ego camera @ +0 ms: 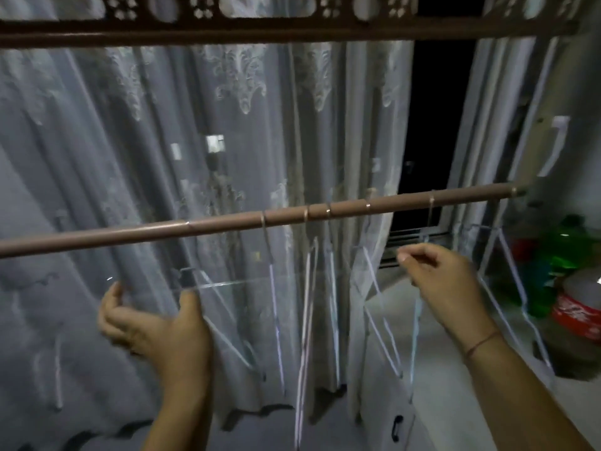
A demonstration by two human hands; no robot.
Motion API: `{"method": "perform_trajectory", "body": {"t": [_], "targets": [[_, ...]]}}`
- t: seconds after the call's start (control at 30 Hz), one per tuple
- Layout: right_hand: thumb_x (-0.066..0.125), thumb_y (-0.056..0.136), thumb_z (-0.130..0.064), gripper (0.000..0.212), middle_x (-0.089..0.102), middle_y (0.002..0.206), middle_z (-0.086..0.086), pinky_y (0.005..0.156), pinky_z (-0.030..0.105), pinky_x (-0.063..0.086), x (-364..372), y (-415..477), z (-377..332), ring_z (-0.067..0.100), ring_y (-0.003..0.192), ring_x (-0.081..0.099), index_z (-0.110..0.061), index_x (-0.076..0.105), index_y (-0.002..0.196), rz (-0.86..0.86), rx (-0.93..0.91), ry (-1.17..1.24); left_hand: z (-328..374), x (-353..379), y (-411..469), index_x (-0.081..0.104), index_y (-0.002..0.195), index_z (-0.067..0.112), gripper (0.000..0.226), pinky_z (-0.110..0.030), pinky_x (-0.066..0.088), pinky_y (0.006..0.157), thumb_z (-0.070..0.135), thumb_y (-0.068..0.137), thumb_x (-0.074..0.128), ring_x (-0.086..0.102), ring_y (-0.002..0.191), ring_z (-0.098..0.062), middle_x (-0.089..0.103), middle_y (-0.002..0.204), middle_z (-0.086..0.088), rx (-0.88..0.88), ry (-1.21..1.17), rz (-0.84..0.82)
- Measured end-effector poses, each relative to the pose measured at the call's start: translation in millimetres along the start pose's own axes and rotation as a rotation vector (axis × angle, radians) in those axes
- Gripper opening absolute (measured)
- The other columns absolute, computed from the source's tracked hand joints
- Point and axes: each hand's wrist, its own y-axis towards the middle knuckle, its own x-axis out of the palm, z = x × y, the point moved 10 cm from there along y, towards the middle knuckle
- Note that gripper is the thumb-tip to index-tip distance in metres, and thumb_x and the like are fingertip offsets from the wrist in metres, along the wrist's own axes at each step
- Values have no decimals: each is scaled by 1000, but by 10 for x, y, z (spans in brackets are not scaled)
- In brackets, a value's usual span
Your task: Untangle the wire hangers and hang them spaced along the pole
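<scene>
Wire hangers (pixel 307 288) hang by five hooks crowded on the right half of the pole (pixel 130 231), whose long axis climbs from lower left to upper right. Its bare stretch lies to the left, above the left hand (pixel 156 323). That hand is cupped, thumb at the corner of the leftmost hanger (pixel 262 219); whether it grips is unclear. The right hand (pixel 439 281) pinches thumb to forefinger under the right-hand hooks, on wire or nothing I cannot tell. Spacing likely means sliding leftward; the left hand is nearer.
</scene>
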Motion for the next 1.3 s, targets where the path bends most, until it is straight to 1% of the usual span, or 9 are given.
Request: {"method": "perform_trajectory", "body": {"t": [0.23,0.33,0.43,0.6,0.67,0.93,1.1,1.2,1.3], "targets": [[60,86,-20,9,64,74,-8,55,13,46,165,-105,-287,-4,59,56,-26,66,90,-41,-142,90,74,-303,59,51,113,26,34,-9,38,84,8,85,58,51,105,-5,46,124,-3,-57,-69,-104],[60,86,-19,8,64,74,-8,57,10,44,308,-119,-274,-6,59,56,-24,66,89,-61,-134,92,140,-111,-34,58,95,32,26,-20,48,81,8,89,56,58,90,-3,60,104,0,-56,-170,-309],[59,86,-18,9,65,81,-8,63,19,46,346,-127,-231,0,70,60,-23,65,92,-70,-99,99,317,125,-200,60,94,28,21,-15,50,68,8,90,55,59,77,4,63,91,4,-30,-185,-454],[61,85,-18,8,66,78,14,64,40,55,453,-124,-215,27,72,62,-18,64,92,-119,-41,70,237,602,-407,52,126,24,36,-18,44,85,24,90,57,57,103,-4,59,119,6,-78,-27,-663],[62,85,-19,11,64,74,9,60,32,49,526,-116,-198,25,68,59,-15,64,95,-138,-36,24,175,733,-450,45,134,24,46,-24,41,91,29,90,57,50,111,-6,51,132,3,-74,59,-709],[61,85,-25,28,57,109,3,78,25,39,604,-150,-239,11,89,49,-13,57,110,-43,-76,-285,85,861,-420,42,136,18,50,-25,47,85,32,90,56,55,101,-8,52,133,1,-74,212,-735],[60,85,-19,17,55,88,-1,62,15,37,595,-349,-831,9,62,48,-15,60,101,30,-283,-127,263,370,-50,53,112,23,26,-26,47,78,23,87,60,55,92,-10,52,111,2,23,106,-417],[61,85,-22,16,52,70,-6,60,20,43,1026,-401,-876,9,61,52,-16,61,100,-126,-213,-55,-96,240,110,46,111,24,34,-40,49,92,27,84,65,52,104,-19,45,116,0,-210,87,-386],[61,85,-26,25,60,76,-3,71,35,56,1432,-451,-782,19,75,63,-15,60,108,-242,-113,-95,-453,353,40,49,109,17,34,-40,50,90,26,82,67,57,96,-23,56,106,-7,-439,36,-481]]}}
